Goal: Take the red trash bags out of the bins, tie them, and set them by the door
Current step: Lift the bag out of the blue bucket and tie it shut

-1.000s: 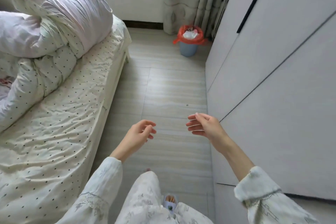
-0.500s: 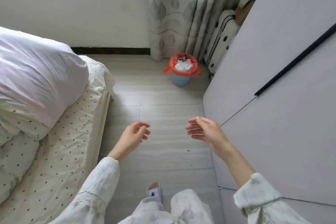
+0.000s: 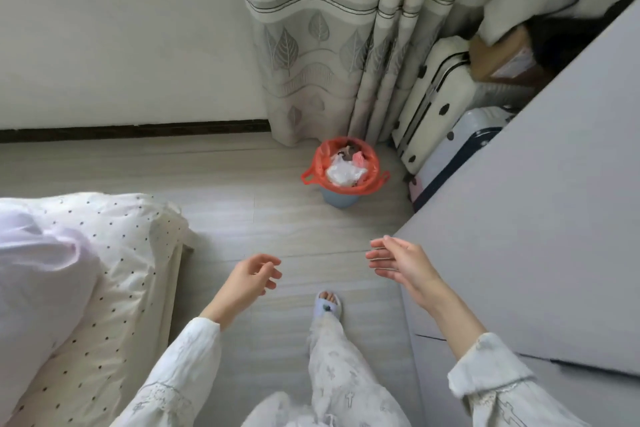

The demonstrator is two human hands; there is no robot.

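Observation:
A red trash bag [image 3: 317,166] lines a small blue bin [image 3: 337,199] on the floor near the curtain, its rim folded over the bin's edge and white rubbish inside. My left hand [image 3: 251,277] hangs in front of me with loosely curled fingers, holding nothing. My right hand [image 3: 401,262] is held out with fingers spread, also holding nothing. Both hands are well short of the bin, with bare floor between.
A bed [image 3: 104,270] with a dotted sheet and white duvet fills the left. A grey wardrobe [image 3: 536,218] stands on the right. Suitcases [image 3: 436,100] lean behind the bin. A leaf-patterned curtain [image 3: 311,45] hangs at the far wall. My slippered foot [image 3: 327,307] is on the floor.
I have walked along the aisle toward the bin, which now looks closer and lower in view. Both hands have stayed raised and empty.

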